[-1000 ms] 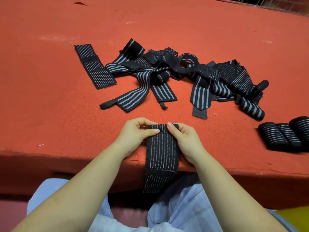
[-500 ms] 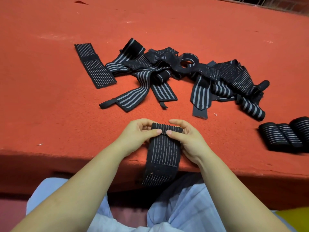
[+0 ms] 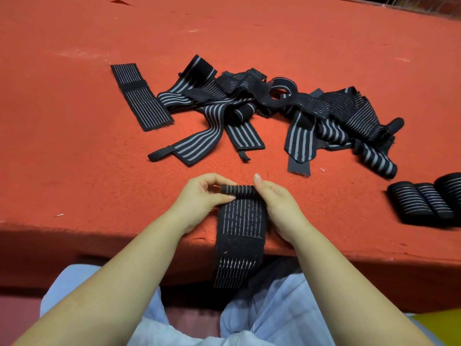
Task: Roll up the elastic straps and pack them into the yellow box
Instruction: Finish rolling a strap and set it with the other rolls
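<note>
A black elastic strap with thin white stripes [image 3: 240,221] lies over the near edge of the red table, and its lower end hangs down toward my lap. Its far end is wound into a small roll between my hands. My left hand [image 3: 203,201] pinches the roll's left end with thumb and fingers. My right hand [image 3: 277,203] holds the roll's right end, its thumb raised. A tangled pile of unrolled straps [image 3: 262,113] lies farther back on the table. A corner of the yellow box [image 3: 439,325] shows at the bottom right.
Three rolled-up straps [image 3: 426,201] lie side by side at the right edge of the red felt table [image 3: 74,158]. One flat strap [image 3: 139,96] lies apart at the left of the pile. My light blue trousers fill the bottom.
The roll at the strap's far end has grown thicker as both hands turned it toward me. The hanging end has risen a little up the table edge.
</note>
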{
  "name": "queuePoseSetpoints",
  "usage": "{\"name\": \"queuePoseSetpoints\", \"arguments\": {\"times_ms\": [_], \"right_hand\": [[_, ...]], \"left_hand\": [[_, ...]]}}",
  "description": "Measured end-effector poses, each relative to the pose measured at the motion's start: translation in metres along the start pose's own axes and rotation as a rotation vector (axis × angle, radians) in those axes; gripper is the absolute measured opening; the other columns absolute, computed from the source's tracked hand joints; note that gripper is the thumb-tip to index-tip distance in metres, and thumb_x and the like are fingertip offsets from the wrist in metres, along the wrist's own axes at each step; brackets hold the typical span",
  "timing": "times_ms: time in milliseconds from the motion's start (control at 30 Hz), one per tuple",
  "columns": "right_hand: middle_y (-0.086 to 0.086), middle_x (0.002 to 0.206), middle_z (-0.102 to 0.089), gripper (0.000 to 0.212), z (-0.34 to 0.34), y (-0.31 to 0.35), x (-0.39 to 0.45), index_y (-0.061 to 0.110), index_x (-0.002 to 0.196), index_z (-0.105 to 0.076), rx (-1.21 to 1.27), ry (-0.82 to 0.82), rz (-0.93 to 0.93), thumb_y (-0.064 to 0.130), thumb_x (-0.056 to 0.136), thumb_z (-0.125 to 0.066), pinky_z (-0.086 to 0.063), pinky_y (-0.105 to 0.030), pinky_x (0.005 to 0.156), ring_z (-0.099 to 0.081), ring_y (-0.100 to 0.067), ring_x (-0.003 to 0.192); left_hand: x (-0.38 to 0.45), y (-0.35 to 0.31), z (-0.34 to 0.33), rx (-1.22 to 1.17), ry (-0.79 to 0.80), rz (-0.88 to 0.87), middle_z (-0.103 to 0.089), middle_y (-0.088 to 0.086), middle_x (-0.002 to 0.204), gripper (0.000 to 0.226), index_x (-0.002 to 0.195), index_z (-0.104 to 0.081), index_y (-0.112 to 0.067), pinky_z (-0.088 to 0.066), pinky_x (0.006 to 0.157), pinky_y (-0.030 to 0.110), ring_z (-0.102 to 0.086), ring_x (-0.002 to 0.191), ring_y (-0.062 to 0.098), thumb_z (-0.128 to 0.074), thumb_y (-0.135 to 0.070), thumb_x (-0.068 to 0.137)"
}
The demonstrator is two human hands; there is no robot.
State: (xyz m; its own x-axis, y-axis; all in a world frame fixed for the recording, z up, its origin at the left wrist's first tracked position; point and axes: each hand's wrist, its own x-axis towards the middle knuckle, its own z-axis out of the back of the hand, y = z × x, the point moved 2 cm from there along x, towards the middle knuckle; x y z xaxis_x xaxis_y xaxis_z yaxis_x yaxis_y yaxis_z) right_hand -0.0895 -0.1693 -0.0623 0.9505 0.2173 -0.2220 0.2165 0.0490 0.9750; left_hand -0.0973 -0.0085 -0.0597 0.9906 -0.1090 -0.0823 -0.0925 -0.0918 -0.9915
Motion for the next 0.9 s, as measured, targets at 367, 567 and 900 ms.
{"name": "queuePoseSetpoints", "arguments": {"times_ms": [367,567,900], "right_hand": [[-0.012,0.092,-0.069,0.02,0.0061,-0.0022,-0.0007,0.008,0.105,-0.064,0.144,0.026,0.015,0.01,0.084,-0.064,-0.053,-0.032,0.078,-0.066,-0.02,0.08],[-0.008,0.086,-0.068,0.019,0.001,0.0004,-0.0002,0.006,0.096,-0.065,-0.041,-0.021,0.07,0.023,0.093,-0.056,-0.049,-0.03,0.074,-0.062,-0.016,0.078],[-0.007,0.09,-0.069,0.024,0.0099,-0.0042,0.0005,0.016,0.103,-0.065,0.173,0.05,0.022,0.001,0.085,-0.062,-0.054,-0.028,0.073,-0.065,-0.017,0.079]], "left_hand": [[0.002,0.0024,-0.0002,0.069,0.061,0.033,-0.067,0.004,0.084,0.009,0.088,-0.066,-0.013,-0.05,0.075,0.03,-0.063,0.08,0.016,-0.063,-0.005,0.085],[0.0008,0.0008,0.0004,-0.016,0.027,0.005,-0.07,-0.002,0.079,0.016,0.086,-0.066,-0.01,-0.051,0.064,0.017,-0.067,0.072,0.007,-0.063,0.005,0.081],[-0.0012,0.0004,-0.0028,0.018,0.115,0.028,-0.068,0.002,0.094,0.025,0.098,-0.062,-0.018,-0.055,0.07,0.022,-0.068,0.08,0.008,-0.066,0.0,0.081]]}}
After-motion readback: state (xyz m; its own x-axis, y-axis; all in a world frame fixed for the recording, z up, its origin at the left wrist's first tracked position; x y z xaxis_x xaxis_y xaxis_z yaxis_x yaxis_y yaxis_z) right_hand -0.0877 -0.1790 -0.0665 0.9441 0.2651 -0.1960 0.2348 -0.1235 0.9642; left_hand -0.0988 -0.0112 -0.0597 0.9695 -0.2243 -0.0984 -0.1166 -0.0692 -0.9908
